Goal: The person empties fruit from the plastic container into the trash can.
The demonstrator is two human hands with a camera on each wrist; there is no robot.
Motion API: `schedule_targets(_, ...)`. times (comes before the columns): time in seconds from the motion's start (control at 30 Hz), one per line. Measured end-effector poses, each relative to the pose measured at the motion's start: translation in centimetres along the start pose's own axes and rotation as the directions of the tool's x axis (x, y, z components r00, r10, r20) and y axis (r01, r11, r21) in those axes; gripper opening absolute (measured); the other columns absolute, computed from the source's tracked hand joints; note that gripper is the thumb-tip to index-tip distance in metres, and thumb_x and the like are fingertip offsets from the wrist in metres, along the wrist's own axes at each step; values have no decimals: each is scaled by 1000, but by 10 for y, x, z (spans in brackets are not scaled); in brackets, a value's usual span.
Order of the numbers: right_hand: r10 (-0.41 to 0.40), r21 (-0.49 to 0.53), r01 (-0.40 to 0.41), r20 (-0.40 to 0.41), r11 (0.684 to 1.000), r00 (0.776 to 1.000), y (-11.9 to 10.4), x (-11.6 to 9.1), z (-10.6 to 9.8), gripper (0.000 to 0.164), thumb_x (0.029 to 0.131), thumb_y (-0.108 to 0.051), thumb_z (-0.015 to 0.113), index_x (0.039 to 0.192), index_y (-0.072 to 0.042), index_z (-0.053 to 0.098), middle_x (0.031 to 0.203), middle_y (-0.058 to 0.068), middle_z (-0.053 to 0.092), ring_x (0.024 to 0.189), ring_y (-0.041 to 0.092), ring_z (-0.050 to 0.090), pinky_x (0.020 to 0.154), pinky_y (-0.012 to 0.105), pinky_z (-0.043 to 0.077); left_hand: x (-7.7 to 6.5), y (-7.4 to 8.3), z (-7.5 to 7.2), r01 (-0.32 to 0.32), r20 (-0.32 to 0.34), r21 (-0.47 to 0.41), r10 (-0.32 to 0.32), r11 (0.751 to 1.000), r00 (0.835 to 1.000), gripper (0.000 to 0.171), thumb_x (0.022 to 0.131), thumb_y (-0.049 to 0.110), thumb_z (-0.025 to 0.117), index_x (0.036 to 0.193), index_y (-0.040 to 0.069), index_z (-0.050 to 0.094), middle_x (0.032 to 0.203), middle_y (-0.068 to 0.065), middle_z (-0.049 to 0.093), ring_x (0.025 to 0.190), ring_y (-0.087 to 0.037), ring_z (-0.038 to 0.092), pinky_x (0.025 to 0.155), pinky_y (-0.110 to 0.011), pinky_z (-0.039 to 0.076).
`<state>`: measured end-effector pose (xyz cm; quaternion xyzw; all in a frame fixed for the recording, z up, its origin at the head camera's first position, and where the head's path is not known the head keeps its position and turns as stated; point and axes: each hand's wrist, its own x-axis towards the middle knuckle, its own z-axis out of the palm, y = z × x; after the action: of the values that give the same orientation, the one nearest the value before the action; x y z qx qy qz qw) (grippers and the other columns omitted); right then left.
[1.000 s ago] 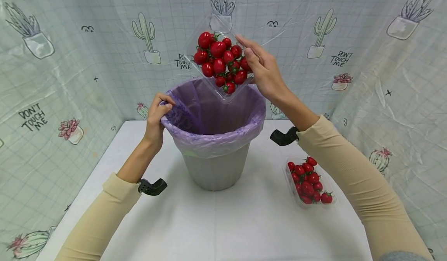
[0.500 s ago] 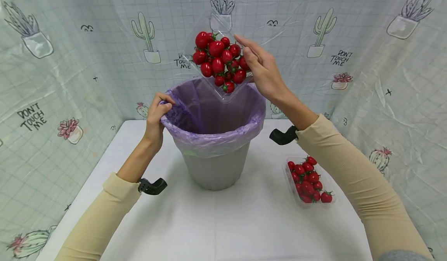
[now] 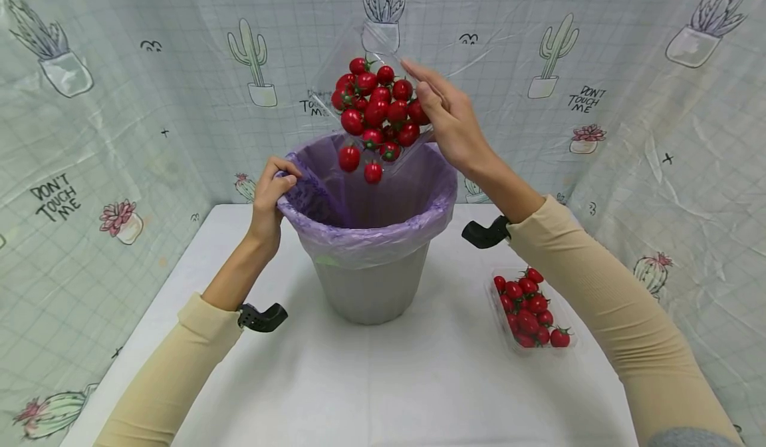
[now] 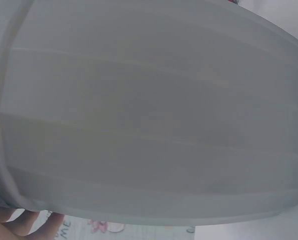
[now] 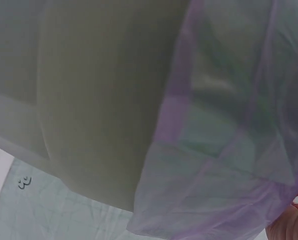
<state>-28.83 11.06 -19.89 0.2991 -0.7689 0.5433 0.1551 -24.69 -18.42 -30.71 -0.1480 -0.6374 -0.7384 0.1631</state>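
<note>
My right hand [image 3: 450,122] grips a clear plastic box [image 3: 335,54] by its right side, tilted above the trash can. Many cherry tomatoes [image 3: 377,111] with green stems are bunched inside it. Two tomatoes [image 3: 349,158] hang in the air at the box's low edge, over the opening. The grey trash can [image 3: 372,287] stands upright, lined with a purple bag [image 3: 383,237] folded over its rim. At the left of that rim my left hand [image 3: 267,197] pinches bag and edge between thumb and fingers. The can's grey wall fills most of both wrist views.
A second clear box of cherry tomatoes [image 3: 532,310] sits on the white table [image 3: 383,387], right of the can and beside my right forearm. Sheeting printed with cacti [image 3: 254,61] hangs behind and on both sides. Each wrist carries a black mount [image 3: 263,317].
The tomatoes in the right hand's box have slid and rolled toward its low edge, and two have come out over the can. Both hands stay nearly where they were.
</note>
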Motion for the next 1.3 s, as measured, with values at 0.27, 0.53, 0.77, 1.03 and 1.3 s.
schedule_targets(0.27,39,3,-39,4,999,999,2,-3,1,44,111,-33,41,154,-29,48,164,-10,41,151,15,41,90,54,59,-1,1,0,3,7,3,-3,1000,1000,16,88,20,46,95,22,60,98,-1,52,83,-14,49,69,-27,41)
schedule_targets(0.53,49,6,-49,-12,999,999,5,-3,0,44,111,-34,41,154,-28,49,162,-11,44,152,14,38,85,55,60,-1,2,0,2,7,13,-2,1000,1000,16,88,21,46,96,23,60,98,0,52,83,-14,49,71,-27,41)
schedule_targets(0.77,51,14,-50,-16,999,999,6,-4,0,44,111,-33,41,154,-28,49,164,-10,42,152,17,39,97,57,56,-1,2,0,2,3,11,-3,1000,1000,16,89,20,46,95,22,60,98,0,52,85,-14,49,71,-27,41)
schedule_targets(1.03,45,14,-45,-22,999,999,6,-5,0,44,111,-33,41,154,-28,49,166,-7,39,151,20,41,90,55,59,-2,2,0,7,-2,4,-7,1000,1000,16,89,20,46,95,23,60,99,1,52,86,-15,49,72,-28,41)
schedule_targets(1.3,6,48,-5,-29,999,1000,7,-6,1,44,111,-27,42,154,-23,49,164,-7,42,153,17,38,111,50,49,-2,1,0,10,-2,3,-10,1000,1000,16,89,21,46,95,23,60,99,0,52,86,-15,49,72,-28,42)
